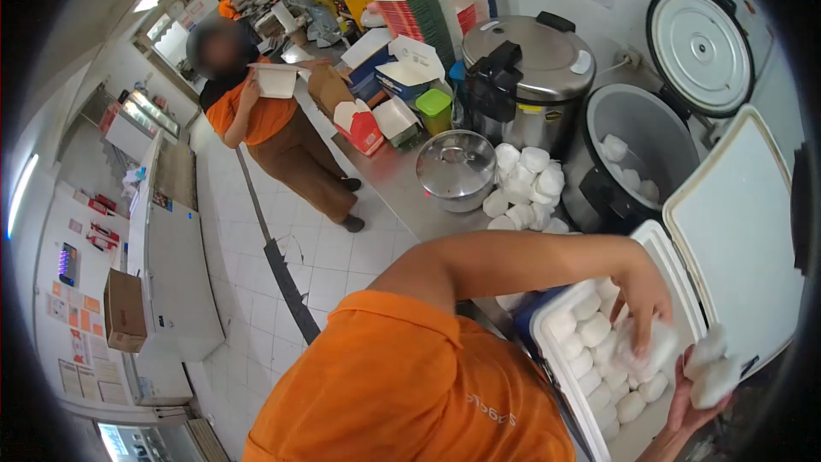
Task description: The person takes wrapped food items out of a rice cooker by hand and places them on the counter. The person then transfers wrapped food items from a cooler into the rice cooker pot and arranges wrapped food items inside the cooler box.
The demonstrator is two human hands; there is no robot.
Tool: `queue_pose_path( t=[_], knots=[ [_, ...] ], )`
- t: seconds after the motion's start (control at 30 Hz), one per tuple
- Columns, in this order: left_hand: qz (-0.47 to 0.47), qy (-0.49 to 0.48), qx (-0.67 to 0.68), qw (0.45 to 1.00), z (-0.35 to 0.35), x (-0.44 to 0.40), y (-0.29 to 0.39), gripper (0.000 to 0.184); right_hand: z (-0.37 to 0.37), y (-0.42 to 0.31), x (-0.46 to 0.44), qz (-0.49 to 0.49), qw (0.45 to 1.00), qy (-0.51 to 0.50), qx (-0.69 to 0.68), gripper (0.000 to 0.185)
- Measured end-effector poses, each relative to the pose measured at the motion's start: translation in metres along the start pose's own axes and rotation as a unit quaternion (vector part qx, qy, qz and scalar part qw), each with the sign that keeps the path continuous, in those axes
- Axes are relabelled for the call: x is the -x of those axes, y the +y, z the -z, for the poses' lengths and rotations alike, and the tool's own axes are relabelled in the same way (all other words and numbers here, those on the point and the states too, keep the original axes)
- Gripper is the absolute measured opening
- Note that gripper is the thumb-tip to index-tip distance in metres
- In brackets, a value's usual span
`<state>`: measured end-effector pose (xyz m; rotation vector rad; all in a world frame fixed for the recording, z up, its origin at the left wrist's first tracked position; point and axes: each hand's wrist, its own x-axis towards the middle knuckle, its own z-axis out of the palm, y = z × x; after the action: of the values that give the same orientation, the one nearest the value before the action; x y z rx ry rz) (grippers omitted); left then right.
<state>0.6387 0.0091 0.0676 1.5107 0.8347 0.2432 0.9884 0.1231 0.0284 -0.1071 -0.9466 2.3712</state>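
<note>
Well left of the open cooler (680, 269), a co-worker (274, 124) holds up a paper box (278, 81). Closer to the cooler, loose white bundles (526, 180) sit piled, and a few more lie inside the open cooker (637, 111) just beyond. Rows of packed bundles (590, 325) cover much of the cooler's inside: well filled, I'd judge, with those others outside it. Over them, the left hand (646, 291) grips a white bundle (654, 346); at the right rim, the right hand (682, 402) cradles more (714, 381).

The left hand (647, 295) grips a white pack (650, 347) over the open cooler (674, 250) of packs (592, 329); the right hand (687, 406) holds white bundles (714, 379) near the lid (735, 231).
</note>
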Motion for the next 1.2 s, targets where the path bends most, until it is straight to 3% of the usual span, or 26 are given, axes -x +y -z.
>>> queue_pose_path(
  t=[0.03,0.1,0.13,0.17,0.23,0.27,0.37,0.43,0.5,0.53,0.6,0.63,0.7,0.73,0.77,0.83,0.87,0.9,0.93,1.0,1.1,1.13,1.17,1.2],
  knots=[
    [-0.064,0.044,0.088,0.993,0.002,0.038,0.0,0.073,-0.049,0.002,-0.019,-0.023,0.999,-0.038,0.017,0.074],
    [-0.179,0.151,0.252,0.939,0.001,0.083,-0.011,0.063,-0.116,0.025,-0.06,-0.012,0.995,0.094,0.025,0.074],
    [-0.227,0.213,0.327,0.892,-0.004,0.096,-0.026,0.06,-0.143,0.041,-0.081,0.025,0.965,0.26,0.015,0.076],
    [-0.272,0.272,0.398,0.833,-0.008,0.108,-0.04,0.057,-0.13,0.047,-0.092,-0.011,0.985,0.168,0.04,0.079],
    [-0.306,0.296,0.446,0.787,-0.008,0.129,-0.062,0.054,-0.107,0.06,-0.115,-0.064,0.992,-0.031,0.105,0.084],
    [-0.321,0.295,0.473,0.765,-0.008,0.136,-0.073,0.053,-0.085,0.076,-0.132,-0.062,0.987,-0.067,0.133,0.086],
    [-0.323,0.263,0.569,0.709,-0.003,0.167,-0.091,0.066,-0.041,0.098,-0.162,-0.106,0.958,-0.022,0.267,0.082],
    [-0.317,0.265,0.547,0.728,0.007,0.19,-0.105,0.067,-0.049,0.109,-0.188,-0.131,0.855,0.033,0.5,0.08],
    [-0.313,0.259,0.579,0.707,0.016,0.21,-0.114,0.067,-0.07,0.128,-0.221,-0.139,0.738,0.043,0.659,0.078],
    [-0.31,0.251,0.596,0.697,0.019,0.219,-0.118,0.068,-0.085,0.141,-0.237,-0.166,0.636,0.072,0.75,0.081],
    [-0.312,0.273,0.591,0.692,0.027,0.235,-0.121,0.068,-0.081,0.143,-0.25,-0.183,0.62,0.084,0.758,0.092],
    [-0.311,0.272,0.589,0.694,0.035,0.239,-0.124,0.068,-0.076,0.14,-0.257,-0.165,0.674,0.114,0.711,0.09],
    [-0.319,0.259,0.619,0.67,0.05,0.234,-0.131,0.068,-0.091,0.14,-0.28,-0.099,0.892,0.161,0.412,0.086],
    [-0.324,0.268,0.597,0.683,0.059,0.229,-0.135,0.074,-0.103,0.141,-0.29,-0.073,0.962,0.133,0.227,0.084],
    [-0.338,0.304,0.576,0.679,0.064,0.235,-0.132,0.071,-0.126,0.144,-0.307,-0.059,0.988,0.086,0.11,0.083],
    [-0.354,0.366,0.491,0.707,0.07,0.256,-0.131,0.074,-0.171,0.155,-0.354,-0.028,0.995,0.057,0.074,0.079],
    [-0.36,0.368,0.46,0.724,0.07,0.263,-0.136,0.076,-0.193,0.158,-0.384,0.009,0.974,0.208,0.086,0.071],
    [-0.371,0.338,0.459,0.733,0.064,0.264,-0.152,0.077,-0.192,0.16,-0.413,0.022,0.965,0.218,0.142,0.077],
    [-0.362,0.308,0.497,0.726,0.058,0.267,-0.16,0.08,-0.158,0.156,-0.44,0.042,0.928,0.237,0.286,0.075],
    [-0.321,0.284,0.508,0.747,0.043,0.278,-0.176,0.08,-0.117,0.163,-0.491,-0.01,0.902,0.291,0.319,0.074],
    [-0.261,0.293,0.374,0.84,0.03,0.299,-0.208,0.078,-0.043,0.182,-0.538,-0.119,0.881,0.357,0.288,0.071],
    [-0.25,0.302,0.398,0.83,0.018,0.302,-0.218,0.078,-0.022,0.191,-0.546,-0.154,0.873,0.376,0.269,0.07],
    [-0.24,0.312,0.42,0.818,0.005,0.304,-0.229,0.078,-0.004,0.204,-0.544,-0.148,0.893,0.308,0.293,0.06],
    [-0.229,0.323,0.436,0.808,-0.003,0.307,-0.234,0.079,0.026,0.21,-0.546,-0.19,0.889,0.311,0.276,0.061]
  ],
)
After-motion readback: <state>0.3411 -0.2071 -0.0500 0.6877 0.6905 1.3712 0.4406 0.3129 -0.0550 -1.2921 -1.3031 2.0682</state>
